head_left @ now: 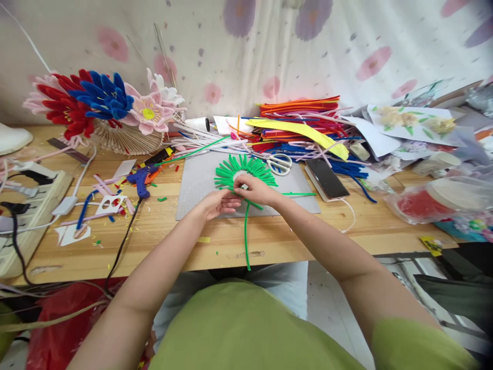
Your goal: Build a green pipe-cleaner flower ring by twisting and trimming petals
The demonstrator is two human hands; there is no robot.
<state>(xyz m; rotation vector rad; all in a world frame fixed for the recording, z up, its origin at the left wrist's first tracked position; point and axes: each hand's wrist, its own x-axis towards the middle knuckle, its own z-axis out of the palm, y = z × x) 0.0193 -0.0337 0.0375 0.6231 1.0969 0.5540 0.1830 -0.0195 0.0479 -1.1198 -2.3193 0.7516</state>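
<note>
One right hand point(252, 187), thumb and fingers drawn together in a pinch on the near edge of one green chenille-stem rosette point(227, 172), partly covering one round white centre point(242, 173). One left hand point(220, 203) just beside, fingertips up against those of the right, remaining fingers loosely curled; cannot tell whether gripping the rosette too. Rosette lying on one grey cutting mat point(196, 190) at the middle of one wooden counter point(162, 216), its many green spokes fanned toward the far side, too overlapped for an exact count. Two long green stems near the hands: one stretched rightward point(302, 194) across the mat, one trailing down point(246, 231) to the front edge of the counter. Just right of the rosette, one pair of white-handled scissors point(284, 167); farther right, one black smartphone point(327, 178). Left of the mat, one blue glue gun point(140, 180) and two white paper offcuts point(75, 235) with holes, among scattered scraps. Beyond those, at least five plush flowers point(106, 97): one red, one blue, one white, two pale pink. Behind the mat, one yellow strip point(300, 132) across a heap of chenille stems point(300, 107), beyond counting. At far left, one power strip point(36, 210).
</note>
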